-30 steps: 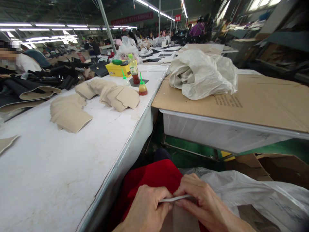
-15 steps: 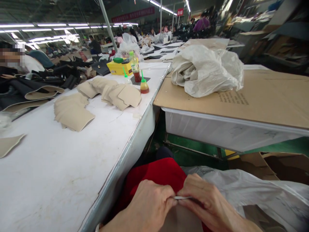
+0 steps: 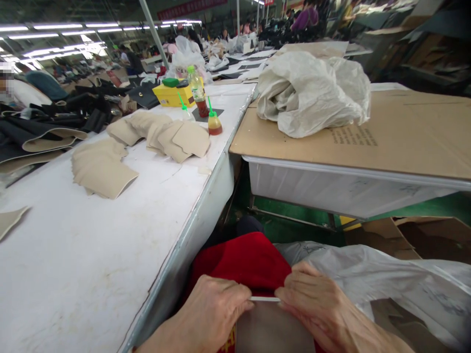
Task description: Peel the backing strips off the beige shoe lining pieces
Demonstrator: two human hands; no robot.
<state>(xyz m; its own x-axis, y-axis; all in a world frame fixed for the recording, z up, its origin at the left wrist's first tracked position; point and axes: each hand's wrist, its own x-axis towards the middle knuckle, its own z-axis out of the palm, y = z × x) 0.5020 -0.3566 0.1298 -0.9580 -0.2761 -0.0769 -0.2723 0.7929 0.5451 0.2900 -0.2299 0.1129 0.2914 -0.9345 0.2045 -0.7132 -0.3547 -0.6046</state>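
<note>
Beige panel (image 3: 274, 328) lies directly between my two grips, low over my lap. Its pale top edge is stretched level from one grip to the other.

Left grip (image 3: 217, 314): clenched on the panel's left end, fingers curled over the edge.

Right grip (image 3: 320, 306): likewise clenched on the panel's right end, knuckles up.

The two grips are near each other, with a short run of the panel's edge showing between them.

Red cloth (image 3: 243, 260) lies just beyond both grips. White plastic bag (image 3: 368, 279) spreads just beside the right grip, on its right.

Table (image 3: 91, 260) runs off to the left of the left grip. Well ahead on it sit stacked beige pieces (image 3: 101, 171) and a small orange bottle (image 3: 214, 125).

Cardboard sheet (image 3: 405, 132), with a crumpled white sack (image 3: 312, 93) on it, stands well ahead of the right grip.
</note>
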